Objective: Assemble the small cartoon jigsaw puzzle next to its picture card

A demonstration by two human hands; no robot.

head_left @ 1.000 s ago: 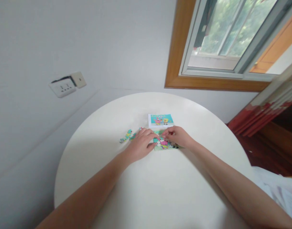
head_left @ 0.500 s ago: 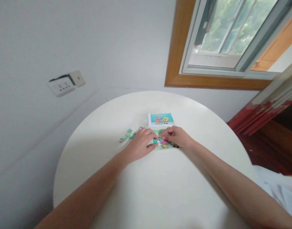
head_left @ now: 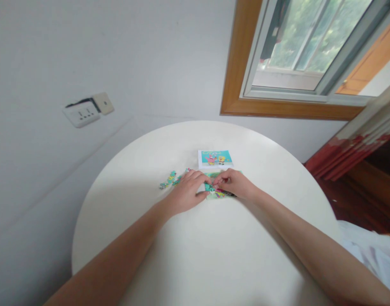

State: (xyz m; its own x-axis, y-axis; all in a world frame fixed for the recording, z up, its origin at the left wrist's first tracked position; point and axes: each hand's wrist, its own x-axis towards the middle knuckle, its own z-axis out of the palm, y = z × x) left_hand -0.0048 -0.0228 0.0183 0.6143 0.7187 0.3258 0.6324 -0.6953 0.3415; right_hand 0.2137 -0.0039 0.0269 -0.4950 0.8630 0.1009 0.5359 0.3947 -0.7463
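A partly joined jigsaw puzzle with teal, pink and yellow pieces lies on a pale green backing sheet. My left hand is curved at its left edge, thumb and index fingertip on the joined pieces with a gap between them, holding them against the sheet. My right hand reaches in from the right, its thumb and index finger pinched at the puzzle's upper part on what looks like a small puzzle piece, mostly hidden by the fingers. Loose puzzle pieces are scattered left of my left hand, which covers some of them.
Behind the puzzle lies a picture card with a pink and a yellow cartoon figure on teal. The round white table stands against a wall with a socket. A window and a red and white curtain are at right.
My right hand's pinched fingertips have shifted slightly left, nearer to my left hand's fingertips. My left hand stays at the puzzle's left edge, almost unmoved.
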